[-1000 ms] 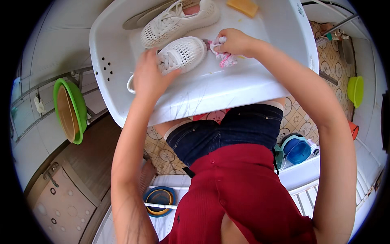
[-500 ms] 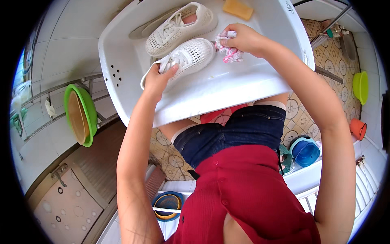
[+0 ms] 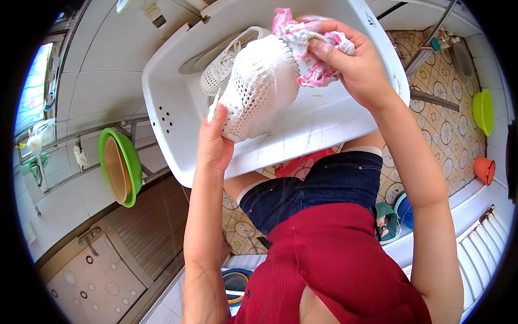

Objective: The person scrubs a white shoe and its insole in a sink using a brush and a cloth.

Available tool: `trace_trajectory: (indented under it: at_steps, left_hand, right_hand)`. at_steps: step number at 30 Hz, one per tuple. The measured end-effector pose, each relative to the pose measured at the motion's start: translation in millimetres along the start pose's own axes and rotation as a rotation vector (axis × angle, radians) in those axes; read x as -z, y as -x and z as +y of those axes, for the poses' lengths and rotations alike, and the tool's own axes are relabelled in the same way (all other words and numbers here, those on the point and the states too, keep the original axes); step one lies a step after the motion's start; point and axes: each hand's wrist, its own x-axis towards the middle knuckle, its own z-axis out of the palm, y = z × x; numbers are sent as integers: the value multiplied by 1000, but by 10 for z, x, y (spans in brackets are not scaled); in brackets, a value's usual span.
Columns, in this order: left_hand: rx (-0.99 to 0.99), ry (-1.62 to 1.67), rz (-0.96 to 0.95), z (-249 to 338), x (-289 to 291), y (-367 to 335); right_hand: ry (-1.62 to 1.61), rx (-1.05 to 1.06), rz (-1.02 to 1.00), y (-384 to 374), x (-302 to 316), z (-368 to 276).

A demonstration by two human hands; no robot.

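Note:
A white perforated lace-up shoe point(image 3: 259, 89) is raised over the white basin point(image 3: 329, 119), toe up. My left hand point(image 3: 215, 140) is closed on its lower end, near the laces, with the thumb on top. In my right hand point(image 3: 359, 67) is a bunched white-and-pink cloth point(image 3: 318, 51), touching the shoe's toe and sole edge. Behind the raised shoe, the matching white shoe point(image 3: 216, 75) lies in the basin, partly hidden.
At the left, a green basin point(image 3: 131, 170) with a tan one inside leans by a metal rail. A lime basin point(image 3: 483, 112) and an orange bucket point(image 3: 484, 170) are by the right wall. A blue tub point(image 3: 403, 211) stands beside my right forearm.
My left hand has lifted the shoe and tipped it toe up. My right hand has raised the cloth to the toe. The yellow sponge at the basin's far side no longer shows.

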Motion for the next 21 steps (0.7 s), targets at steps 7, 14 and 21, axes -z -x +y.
trace_trajectory:
  at_steps: [7, 14, 21]
  left_hand:
    - [152, 55, -78, -122, -67, -8]
    - [326, 55, -84, -52, -41, -101]
    - [375, 57, -121, -167, 84, -249]
  right_hand:
    - [653, 410, -494, -148, -124, 8]
    - [608, 368, -344, -354, -406, 55]
    - [692, 235, 7, -522, -606, 317]
